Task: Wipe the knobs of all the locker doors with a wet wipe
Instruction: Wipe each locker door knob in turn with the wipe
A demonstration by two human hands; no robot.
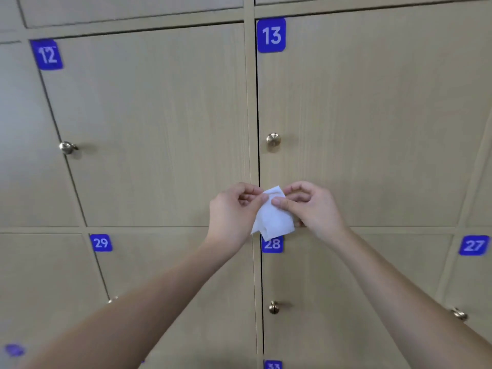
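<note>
Pinching the white wet wipe (pixel 273 217) between them, left hand (pixel 234 209) and right hand (pixel 311 206) hover below the knob (pixel 273 140) of locker door 13 (pixel 372 115).

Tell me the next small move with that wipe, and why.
Probably lift the wet wipe to the knob of locker 13 and rub it. Both the left hand and right hand pinch the wipe just below that knob, the nearest one, and nothing touches it yet.

Soft, even light is falling from above, knobs (pixel 273 140) are casting faint shadows, and edges are bending and blurring.
</note>
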